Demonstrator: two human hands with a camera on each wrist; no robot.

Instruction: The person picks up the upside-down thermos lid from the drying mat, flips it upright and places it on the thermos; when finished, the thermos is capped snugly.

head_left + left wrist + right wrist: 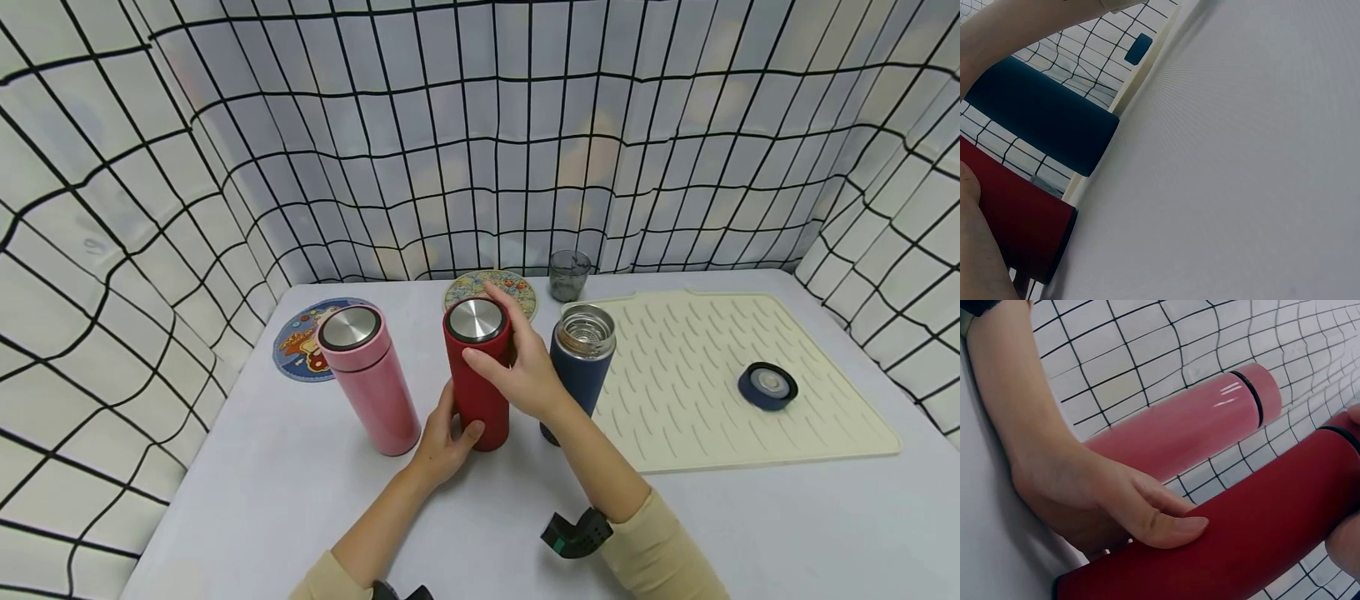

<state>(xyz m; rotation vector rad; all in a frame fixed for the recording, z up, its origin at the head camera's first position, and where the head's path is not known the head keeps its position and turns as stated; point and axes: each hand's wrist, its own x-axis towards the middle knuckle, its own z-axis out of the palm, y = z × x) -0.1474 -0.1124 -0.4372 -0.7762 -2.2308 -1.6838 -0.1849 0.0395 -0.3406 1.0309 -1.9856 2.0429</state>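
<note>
A red thermos flask (482, 392) stands upright on the table, its lid (476, 322) with a silver top in place. Low on its body, my left hand (442, 446) grips it, thumb in front. My right hand (528, 367) holds the flask around the lid, the thumb at the near side and the fingers at the far right side. To the left stands a pink thermos flask (378, 392) with its lid on. On the right, partly behind my right forearm, is a lidless dark blue thermos flask (579, 367). In the left wrist view, the red flask's base (1054, 244) meets the table.
A cream drying mat (675, 392) covers the table's right side, with a blue lid (768, 386) lying on it. Behind the flasks are a small glass (568, 275), a patterned round coaster (487, 283) and a blue round coaster (296, 346). Black netting (525, 167) encloses the table.
</note>
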